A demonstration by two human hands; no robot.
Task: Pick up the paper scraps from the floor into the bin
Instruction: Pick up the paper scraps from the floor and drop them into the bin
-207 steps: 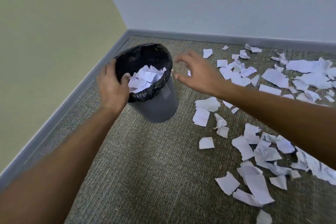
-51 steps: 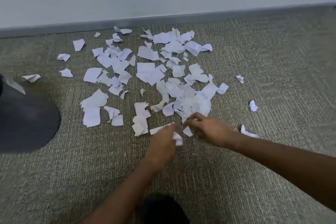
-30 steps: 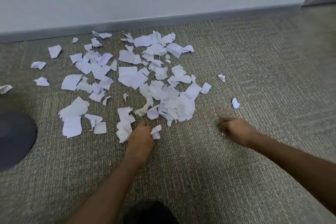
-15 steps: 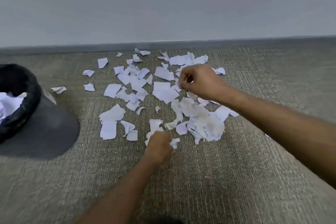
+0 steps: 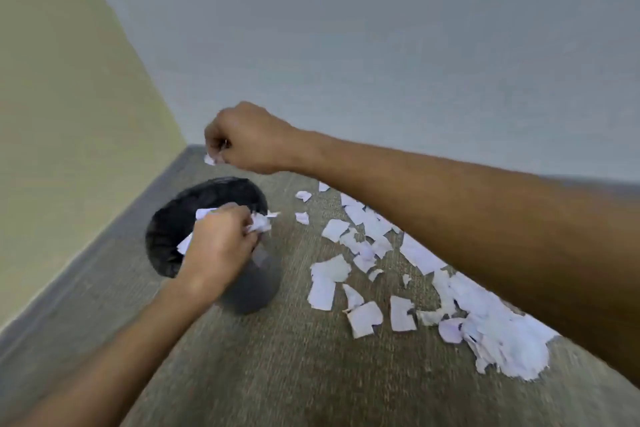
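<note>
Step in hand, as judged: dumping a gathered load into the bin. Nearest, loose paper scraps (image 5: 367, 317) are spread over the carpet floor (image 5: 277, 364), right of the bin and running under the right forearm; many are left. A crumpled handful of scraps (image 5: 259, 222) is gripped by the left hand (image 5: 221, 246), fingers curled round it, over the bin's near rim. The bin (image 5: 252, 288), black-lined, stands near the wall corner; its contents are hidden by the hand and dark liner. Farther, a small scrap (image 5: 210, 159) is pinched by the right hand (image 5: 247, 137), above and beyond the bin mouth. Next move: both grips to be released squarely over the opening, since light scraps drift.
</note>
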